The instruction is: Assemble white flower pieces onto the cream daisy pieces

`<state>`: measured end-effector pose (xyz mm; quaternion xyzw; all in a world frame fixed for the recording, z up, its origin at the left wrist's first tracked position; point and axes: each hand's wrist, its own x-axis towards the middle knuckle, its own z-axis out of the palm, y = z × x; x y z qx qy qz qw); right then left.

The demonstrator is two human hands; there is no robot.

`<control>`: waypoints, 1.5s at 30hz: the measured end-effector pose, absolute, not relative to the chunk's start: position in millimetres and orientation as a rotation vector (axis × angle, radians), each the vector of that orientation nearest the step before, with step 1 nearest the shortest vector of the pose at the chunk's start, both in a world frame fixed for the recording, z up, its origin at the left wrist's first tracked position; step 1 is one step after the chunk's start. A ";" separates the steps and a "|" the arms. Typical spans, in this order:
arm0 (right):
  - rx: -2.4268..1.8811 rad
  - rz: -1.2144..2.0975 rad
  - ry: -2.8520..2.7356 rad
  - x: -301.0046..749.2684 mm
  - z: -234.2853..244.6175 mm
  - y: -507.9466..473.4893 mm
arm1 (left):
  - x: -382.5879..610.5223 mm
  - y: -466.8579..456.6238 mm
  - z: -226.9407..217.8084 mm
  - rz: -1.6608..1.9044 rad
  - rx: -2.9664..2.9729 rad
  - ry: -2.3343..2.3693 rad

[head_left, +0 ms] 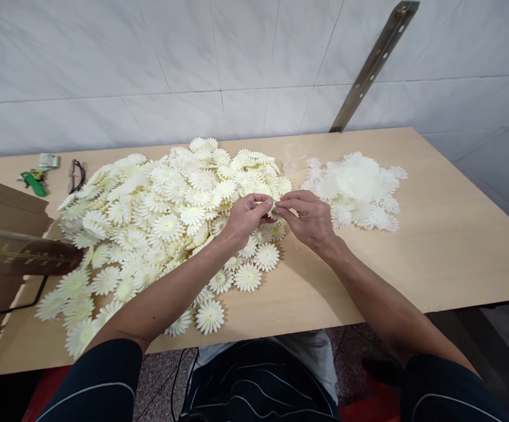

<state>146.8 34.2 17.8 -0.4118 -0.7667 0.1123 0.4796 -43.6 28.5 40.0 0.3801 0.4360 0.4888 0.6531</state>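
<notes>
My left hand (246, 219) and my right hand (309, 217) meet over the right edge of a big heap of pale yellow artificial flower heads (166, 225). On both hands the fingertips are pinched together, almost touching. What lies between them is too small and too covered to name. Just below my left hand, single flower heads (248, 276) lie face up on the tabletop. Beyond my right hand sits a smaller pile of whiter, translucent flower pieces (355, 184).
Behind the hands stands a clear plastic dish (296, 151). At the left are a brown bottle with measuring marks (26, 253), a cardboard box (6, 202), dark-framed glasses (77, 176) and a green-handled item (34, 184). A slotted metal upright (371, 70) leans by the tiled wall.
</notes>
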 end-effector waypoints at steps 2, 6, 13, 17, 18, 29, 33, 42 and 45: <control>-0.977 0.249 -1.878 145.9 19.2 33.8 | -43.6 28.8 39.3 1.104 0.858 0.985; -0.955 0.212 -1.884 143.3 19.6 33.1 | -42.6 28.4 38.6 1.093 0.844 1.005; -1.057 0.290 -1.863 141.4 18.5 31.3 | -40.4 25.9 38.8 1.132 0.785 1.042; -1.079 0.373 -1.819 142.6 20.9 30.3 | -40.6 26.0 35.7 1.146 0.782 1.011; -1.073 0.382 -1.822 142.7 21.9 29.9 | -40.9 26.2 35.1 1.143 0.791 0.985; -1.068 0.188 -1.824 139.2 23.9 27.6 | -42.7 26.5 38.5 1.129 0.803 0.892; -1.124 0.139 -1.857 139.6 21.4 28.1 | -42.0 26.1 39.2 1.140 0.776 0.889; -1.229 0.442 -1.765 140.4 28.5 26.4 | -42.7 27.6 39.2 1.154 0.746 0.870; -1.252 0.724 -1.665 142.3 32.4 26.6 | -43.6 29.0 38.1 1.165 0.750 0.868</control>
